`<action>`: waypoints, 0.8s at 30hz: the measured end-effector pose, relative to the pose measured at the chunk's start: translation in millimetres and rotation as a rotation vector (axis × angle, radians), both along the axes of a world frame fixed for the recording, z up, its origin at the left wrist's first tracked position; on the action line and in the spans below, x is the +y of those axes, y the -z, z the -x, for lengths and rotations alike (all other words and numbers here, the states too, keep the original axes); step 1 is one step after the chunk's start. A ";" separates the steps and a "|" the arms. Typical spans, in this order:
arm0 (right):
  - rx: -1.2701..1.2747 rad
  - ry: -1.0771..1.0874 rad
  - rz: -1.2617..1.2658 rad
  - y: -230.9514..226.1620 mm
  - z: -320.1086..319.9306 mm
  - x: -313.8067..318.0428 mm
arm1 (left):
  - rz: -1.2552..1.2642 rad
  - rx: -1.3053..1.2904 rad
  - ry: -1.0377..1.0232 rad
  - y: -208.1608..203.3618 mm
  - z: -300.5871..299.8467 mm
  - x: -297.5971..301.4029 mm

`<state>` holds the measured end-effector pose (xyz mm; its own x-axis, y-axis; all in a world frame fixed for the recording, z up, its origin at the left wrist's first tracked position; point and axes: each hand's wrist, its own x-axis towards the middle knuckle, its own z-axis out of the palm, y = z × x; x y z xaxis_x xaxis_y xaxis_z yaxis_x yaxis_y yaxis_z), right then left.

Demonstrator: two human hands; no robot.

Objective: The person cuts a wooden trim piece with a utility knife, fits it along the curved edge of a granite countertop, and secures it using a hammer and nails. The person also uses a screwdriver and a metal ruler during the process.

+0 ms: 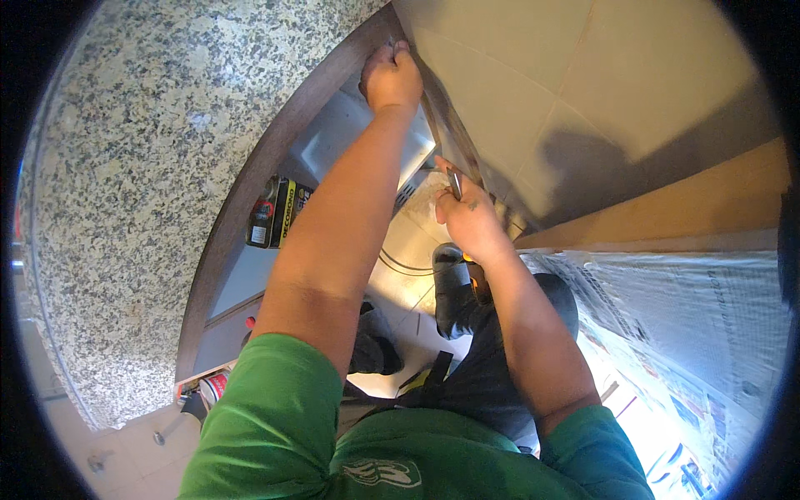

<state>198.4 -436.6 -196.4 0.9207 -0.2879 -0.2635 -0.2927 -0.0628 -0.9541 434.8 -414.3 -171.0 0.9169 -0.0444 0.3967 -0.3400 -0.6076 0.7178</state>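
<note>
My left hand [392, 79] reaches up to the far corner of a brown wooden frame [275, 150]. Its fingers are curled closed against the wood, and whatever they pinch is hidden. Lower and to the right, my right hand [471, 218] is closed around a slim dark, metallic-looking tool [454, 183]; its exact kind does not show. The right index finger stretches along toward a narrow wooden strip [450, 125] by the tiled wall. Beneath my left forearm, a black can with a yellow band [279, 212] lies on a pale panel inside the frame.
A speckled granite countertop [167, 167] fills the left, bordering the frame. Beige wall tiles [533, 67] rise at upper right. A wooden board edge [667, 204] and printed paper sheeting [683, 308] stand on the right. My legs and a shoe [450, 267] are below, near a cable on the floor.
</note>
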 end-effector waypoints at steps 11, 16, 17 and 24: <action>-0.057 0.085 0.035 21.1 -10.2 3.7 | -0.078 0.091 -0.111 -10.8 6.0 -5.9; -0.050 0.118 -0.027 12.7 -8.9 3.4 | -0.290 0.169 -0.125 -11.4 -2.2 -4.2; -0.025 0.121 -0.035 4.5 -6.0 2.7 | -0.305 0.176 -0.136 -12.7 -1.3 -4.9; 0.006 0.104 -0.033 6.5 -6.6 -2.1 | -0.280 0.186 -0.088 -17.8 9.8 -4.6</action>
